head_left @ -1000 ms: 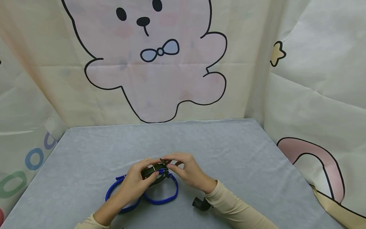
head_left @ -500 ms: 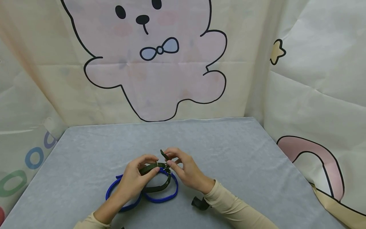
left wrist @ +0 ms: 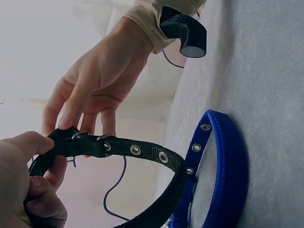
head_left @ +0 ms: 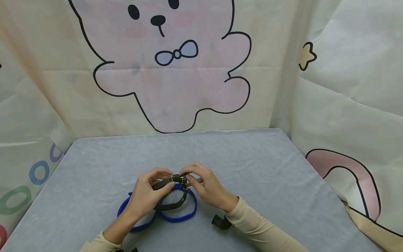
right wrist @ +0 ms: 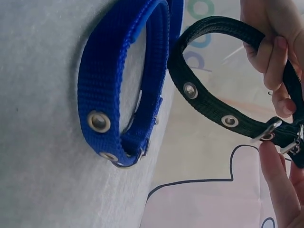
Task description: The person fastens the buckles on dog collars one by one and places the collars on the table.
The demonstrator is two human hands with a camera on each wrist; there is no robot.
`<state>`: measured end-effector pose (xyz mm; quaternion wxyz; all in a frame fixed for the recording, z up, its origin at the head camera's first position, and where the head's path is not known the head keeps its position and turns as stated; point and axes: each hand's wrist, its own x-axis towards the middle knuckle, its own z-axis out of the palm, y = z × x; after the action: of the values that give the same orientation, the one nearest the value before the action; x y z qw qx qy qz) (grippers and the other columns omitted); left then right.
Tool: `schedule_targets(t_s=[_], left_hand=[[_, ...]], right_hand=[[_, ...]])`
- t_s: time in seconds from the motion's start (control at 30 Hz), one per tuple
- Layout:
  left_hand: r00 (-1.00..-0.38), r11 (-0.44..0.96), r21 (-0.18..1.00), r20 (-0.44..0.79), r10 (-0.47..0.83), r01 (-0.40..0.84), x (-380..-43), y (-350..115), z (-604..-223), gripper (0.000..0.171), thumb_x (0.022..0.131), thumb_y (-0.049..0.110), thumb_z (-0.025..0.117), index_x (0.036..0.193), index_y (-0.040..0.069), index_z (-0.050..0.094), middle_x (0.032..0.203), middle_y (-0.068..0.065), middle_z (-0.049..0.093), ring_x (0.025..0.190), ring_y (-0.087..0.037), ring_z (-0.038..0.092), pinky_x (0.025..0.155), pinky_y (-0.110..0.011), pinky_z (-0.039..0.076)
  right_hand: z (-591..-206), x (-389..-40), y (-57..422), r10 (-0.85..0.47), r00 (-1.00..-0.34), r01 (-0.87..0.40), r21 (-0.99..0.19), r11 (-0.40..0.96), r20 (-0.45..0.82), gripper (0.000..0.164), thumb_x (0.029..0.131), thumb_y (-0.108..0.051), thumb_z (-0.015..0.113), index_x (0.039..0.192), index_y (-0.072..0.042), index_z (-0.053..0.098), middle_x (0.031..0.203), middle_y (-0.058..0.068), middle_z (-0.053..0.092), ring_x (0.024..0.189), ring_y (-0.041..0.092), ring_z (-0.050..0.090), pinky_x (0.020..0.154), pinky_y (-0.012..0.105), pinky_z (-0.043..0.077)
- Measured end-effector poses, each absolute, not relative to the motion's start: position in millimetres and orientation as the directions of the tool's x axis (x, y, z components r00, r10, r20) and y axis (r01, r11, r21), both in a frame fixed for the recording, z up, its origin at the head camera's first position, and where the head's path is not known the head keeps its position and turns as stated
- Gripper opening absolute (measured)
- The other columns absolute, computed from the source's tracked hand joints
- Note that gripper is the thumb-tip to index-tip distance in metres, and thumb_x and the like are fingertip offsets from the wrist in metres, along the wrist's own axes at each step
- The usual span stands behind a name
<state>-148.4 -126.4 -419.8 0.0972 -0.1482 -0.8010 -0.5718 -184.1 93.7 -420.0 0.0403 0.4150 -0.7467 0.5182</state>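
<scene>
A dark green collar (head_left: 171, 206) with metal eyelets and a silver buckle (right wrist: 268, 130) is held up as a loop between the two hands. My left hand (head_left: 148, 192) grips its strap between thumb and fingers, to the left of the buckle. At the buckle my right hand (head_left: 209, 187) pinches the collar; in the right wrist view one fingertip (right wrist: 268, 152) is right at the eyelet under the buckle. The strap end lies along the collar's top, partly hidden by the fingers. Under the hands, one blue collar (head_left: 179, 219) rests on the table, standing on its edge.
A second blue loop (head_left: 138, 229) lies left of the first, partly behind the left forearm. Light grey cloth covers the table (head_left: 252, 164). A black wrist camera (head_left: 221, 222) sits at the right cuff. Printed curtains (head_left: 207, 91) stand behind and at both sides.
The green strap end, raised upright at the buckle half a second ago, now lies down along the collar. More of the loop shows below the hands than one second ago.
</scene>
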Motion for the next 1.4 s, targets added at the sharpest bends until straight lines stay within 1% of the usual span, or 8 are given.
schedule_targets(t_s=[0.37,0.53,0.67,0.97,1.07,1.2,1.3,1.4], left_hand=[[-0.926,0.366,0.851,0.343,0.155,0.377,-151.0,-127.0,-421.3,0.023,0.090,0.017,0.078,0.113,0.016,0.075,0.107,0.000,0.077,0.103,-0.010,0.071,0.088,-0.026,0.056],[-0.922,0.316,0.867,0.342,0.182,0.384,-150.5,-127.9,-421.7,0.028,0.092,0.016,0.075,0.119,0.010,0.074,0.114,-0.008,0.076,0.101,-0.009,0.073,0.081,-0.023,0.058],[-0.920,0.291,0.876,0.340,0.193,0.385,-150.7,-127.7,-421.9,0.027,0.093,0.015,0.074,0.119,0.010,0.074,0.113,-0.010,0.076,0.097,-0.005,0.072,0.077,-0.023,0.058],[-0.897,0.255,0.866,0.378,0.227,0.430,-152.5,-127.1,-427.2,0.029,0.096,0.011,0.070,0.124,0.006,0.070,0.119,-0.013,0.074,0.101,-0.002,0.070,0.080,-0.023,0.058],[-0.900,0.244,0.873,0.370,0.231,0.421,-152.4,-128.5,-428.4,0.031,0.100,0.011,0.064,0.129,0.005,0.068,0.088,-0.008,0.074,0.075,0.004,0.065,0.063,-0.020,0.055],[-0.918,0.246,0.890,0.340,0.202,0.384,-151.7,-130.0,-427.1,0.032,0.103,0.014,0.059,0.133,0.002,0.066,0.055,0.001,0.047,0.047,-0.001,0.039,0.042,-0.025,0.038],[-0.928,0.258,0.897,0.314,0.199,0.359,-152.2,-130.0,-425.2,0.035,0.102,0.015,0.061,0.135,0.002,0.064,0.058,0.001,0.051,0.047,-0.004,0.042,0.043,-0.026,0.039],[-0.936,0.273,0.905,0.271,0.224,0.327,-153.1,-129.8,-423.8,0.042,0.099,0.012,0.065,0.140,0.004,0.060,0.080,-0.008,0.068,0.049,-0.008,0.048,0.044,-0.026,0.042]], right_hand=[[-418.4,-187.4,95.7,-0.606,-0.545,-0.815,-0.535,0.222,0.579,0.025,0.099,-0.001,0.061,0.120,-0.009,0.073,0.111,0.009,0.066,0.090,0.015,0.062,0.077,0.022,0.054],[-419.7,-186.1,95.3,-0.591,-0.593,-0.769,-0.602,0.214,0.547,0.029,0.099,-0.004,0.063,0.127,-0.009,0.067,0.119,0.010,0.069,0.101,0.020,0.067,0.080,0.024,0.057],[-420.9,-185.3,95.9,-0.565,-0.636,-0.732,-0.643,0.226,0.526,0.024,0.098,-0.005,0.065,0.121,-0.010,0.065,0.117,0.009,0.071,0.103,0.020,0.069,0.082,0.027,0.059],[-423.4,-186.0,93.7,-0.622,-0.598,-0.741,-0.644,0.190,0.505,0.028,0.098,-0.005,0.064,0.126,-0.010,0.068,0.126,0.008,0.070,0.109,0.018,0.067,0.076,0.021,0.056],[-423.0,-184.6,92.8,-0.660,-0.592,-0.742,-0.633,0.221,0.463,0.040,0.098,-0.006,0.065,0.137,-0.009,0.061,0.136,0.010,0.066,0.113,0.021,0.065,0.077,0.021,0.056],[-423.4,-183.6,92.0,-0.680,-0.615,-0.719,-0.638,0.276,0.399,0.051,0.099,-0.010,0.064,0.148,-0.012,0.049,0.140,0.010,0.063,0.108,0.019,0.066,0.075,0.021,0.056],[-424.2,-185.7,92.7,-0.683,-0.625,-0.703,-0.653,0.282,0.378,0.051,0.102,-0.012,0.060,0.151,-0.014,0.046,0.137,0.009,0.065,0.094,0.015,0.067,0.070,0.022,0.055],[-424.8,-189.0,94.7,-0.679,-0.626,-0.701,-0.659,0.273,0.384,0.046,0.105,-0.012,0.054,0.151,-0.013,0.048,0.137,0.008,0.065,0.078,0.010,0.062,0.067,0.022,0.052]])
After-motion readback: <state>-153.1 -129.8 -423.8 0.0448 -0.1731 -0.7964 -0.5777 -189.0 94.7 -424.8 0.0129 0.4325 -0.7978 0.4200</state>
